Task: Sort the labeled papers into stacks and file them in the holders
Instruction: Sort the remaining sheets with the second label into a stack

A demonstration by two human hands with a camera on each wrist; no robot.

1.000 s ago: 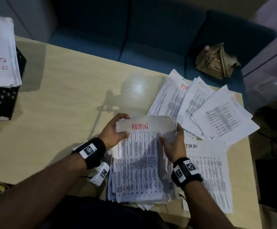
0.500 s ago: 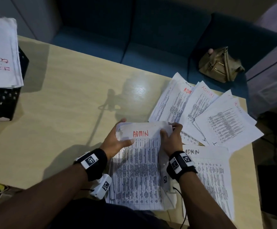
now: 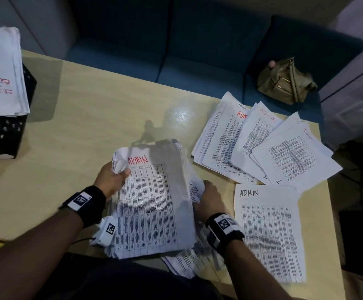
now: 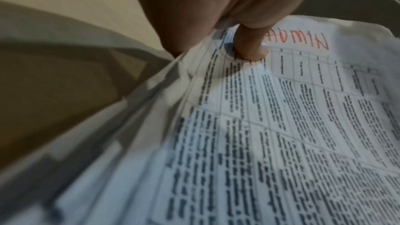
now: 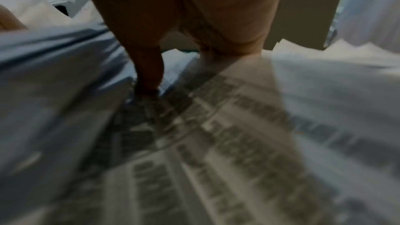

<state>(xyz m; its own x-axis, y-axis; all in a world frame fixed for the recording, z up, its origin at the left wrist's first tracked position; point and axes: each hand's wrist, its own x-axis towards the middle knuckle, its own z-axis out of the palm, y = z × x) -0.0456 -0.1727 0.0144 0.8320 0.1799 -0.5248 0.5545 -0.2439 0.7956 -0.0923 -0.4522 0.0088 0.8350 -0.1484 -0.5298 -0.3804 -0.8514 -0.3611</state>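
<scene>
A thick stack of printed sheets marked ADMIN in red (image 3: 152, 202) lies slanted at the near table edge. My left hand (image 3: 111, 180) grips its upper left edge, and in the left wrist view the thumb (image 4: 249, 45) presses the top sheet (image 4: 281, 126) beside the red label. My right hand (image 3: 208, 198) holds the crumpled sheets at the stack's right edge, its fingers hidden behind the paper. The right wrist view is blurred: a finger (image 5: 149, 74) rests on a lower sheet (image 5: 216, 143). More ADMIN sheets (image 3: 262, 148) lie fanned at the right, and another pile (image 3: 269, 230) lies nearer.
A black mesh holder (image 3: 5, 131) at the far left carries papers marked H.R (image 3: 1, 79). The wooden table (image 3: 78, 126) ends close past the right-hand papers. Behind it stands a blue sofa (image 3: 176, 50) with a tan bag (image 3: 284, 83).
The stack has swung so that its top points further right and it sticks out over the near edge. My right hand slid from the top corner down to the right side.
</scene>
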